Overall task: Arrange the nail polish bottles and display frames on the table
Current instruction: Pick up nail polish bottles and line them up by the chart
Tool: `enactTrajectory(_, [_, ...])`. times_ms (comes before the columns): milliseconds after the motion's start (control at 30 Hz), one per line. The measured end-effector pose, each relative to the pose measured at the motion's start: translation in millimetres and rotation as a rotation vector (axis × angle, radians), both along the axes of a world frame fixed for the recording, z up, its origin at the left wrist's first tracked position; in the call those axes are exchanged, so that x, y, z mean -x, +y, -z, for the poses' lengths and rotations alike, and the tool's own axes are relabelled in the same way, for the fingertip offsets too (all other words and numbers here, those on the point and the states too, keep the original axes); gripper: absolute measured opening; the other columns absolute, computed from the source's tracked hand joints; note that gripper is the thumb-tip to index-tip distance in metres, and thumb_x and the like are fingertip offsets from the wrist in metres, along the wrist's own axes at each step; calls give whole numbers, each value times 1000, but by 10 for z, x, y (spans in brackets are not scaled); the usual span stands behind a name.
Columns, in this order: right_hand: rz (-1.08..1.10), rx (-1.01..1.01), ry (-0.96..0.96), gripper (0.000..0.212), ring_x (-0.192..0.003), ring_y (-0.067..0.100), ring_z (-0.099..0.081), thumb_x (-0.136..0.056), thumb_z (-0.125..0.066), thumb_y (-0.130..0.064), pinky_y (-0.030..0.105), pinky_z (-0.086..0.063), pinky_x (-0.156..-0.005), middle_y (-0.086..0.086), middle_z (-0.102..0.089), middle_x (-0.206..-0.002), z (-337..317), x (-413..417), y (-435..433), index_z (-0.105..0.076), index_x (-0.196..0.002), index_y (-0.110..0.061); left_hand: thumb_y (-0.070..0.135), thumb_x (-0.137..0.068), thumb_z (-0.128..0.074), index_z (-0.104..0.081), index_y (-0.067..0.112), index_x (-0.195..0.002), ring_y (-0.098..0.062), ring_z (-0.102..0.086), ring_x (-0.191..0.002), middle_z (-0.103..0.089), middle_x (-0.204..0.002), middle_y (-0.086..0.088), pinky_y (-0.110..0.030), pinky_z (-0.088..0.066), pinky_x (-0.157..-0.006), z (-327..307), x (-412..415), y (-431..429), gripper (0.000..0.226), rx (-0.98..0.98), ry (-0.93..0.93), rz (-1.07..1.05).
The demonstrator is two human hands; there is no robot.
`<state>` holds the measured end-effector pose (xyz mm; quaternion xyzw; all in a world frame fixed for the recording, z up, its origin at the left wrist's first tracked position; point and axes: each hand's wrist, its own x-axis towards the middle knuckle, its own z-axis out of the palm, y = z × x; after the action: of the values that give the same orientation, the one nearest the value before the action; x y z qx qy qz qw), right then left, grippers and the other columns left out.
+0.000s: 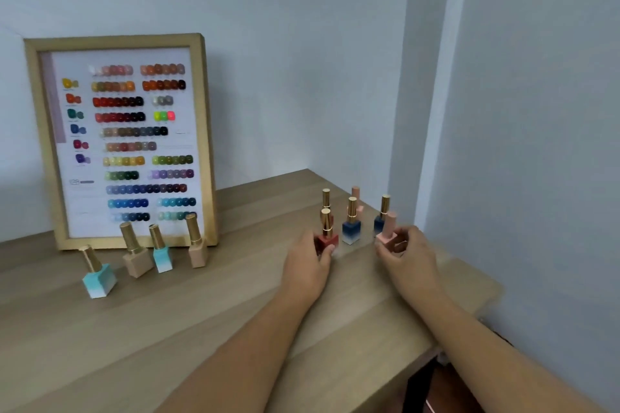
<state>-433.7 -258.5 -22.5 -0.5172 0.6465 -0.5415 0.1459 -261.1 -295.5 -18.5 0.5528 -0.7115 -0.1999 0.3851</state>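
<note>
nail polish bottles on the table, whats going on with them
A person is arranging things on the wooden table. The left hand grips a red bottle, the right hand a pink bottle, in a cluster near the right end with a blue bottle between them. Four other bottles stand in front of the framed colour chart.

head cam | worn, faces forward-down into wall corner (407,77) | table (201,329) within arm's reach | single view
</note>
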Motion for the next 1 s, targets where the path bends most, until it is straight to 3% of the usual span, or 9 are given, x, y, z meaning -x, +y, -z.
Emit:
enactTrajectory(333, [13,-135,43,30,-76,2,-54,-80,-70,-32,13,-38,-59,-8,-59,-90,82,156,-170,-54,-103,-22,31,-88,-59,-54,17,-105,-16,-55,-84,-63,-100,-4,-28,-43,-74,35,250,-233,23,-65,-10,-87])
enactTrajectory(567, [31,-153,56,44,-81,5,-54,-77,-73,-28,18,-44,-70,-6,-55,-98,41,139,-152,-52,-115,-18,30,-83,-66,-54,20,-103,-12,-57,-85,-60,-96,3,-27,-48,-77,16,228,-180,25,-77,53,-75])
enactTrajectory(667, [60,-96,47,42,-83,6,-50,-77,-73,-30,17,-40,-70,-5,-50,-102,-3,118,-82,-50,-110,-21,31,-80,-69,-50,22,-102,-7,-54,-77,-56,-89,5,-21,-44,-67,-4,199,-127,30,-68,94,-103])
enactTrajectory(767, [112,41,53,28,-78,10,-49,-78,-72,-28,17,-38,-64,-3,-49,-92,-44,89,14,-48,-92,-22,32,-79,-70,-47,23,-100,-8,-53,-77,-54,-85,5,-18,-39,-62,3,137,-76,32,-25,142,-142])
enactTrajectory(833, [101,132,155,24,-73,10,-47,-79,-70,-23,16,-36,-61,-3,-47,-84,-63,42,80,-47,-85,-20,31,-80,-69,-48,22,-101,-8,-54,-78,-54,-84,5,-18,-40,-63,12,86,-42,31,-8,155,-157])
enactTrajectory(1000, [-91,217,409,22,-74,3,-41,-78,-69,-16,9,-32,-66,-13,-41,-77,-71,-311,130,-52,-92,-14,31,-80,-68,-48,24,-101,-6,-51,-75,-51,-84,9,-14,-36,-58,5,-93,28,29,30,126,-166])
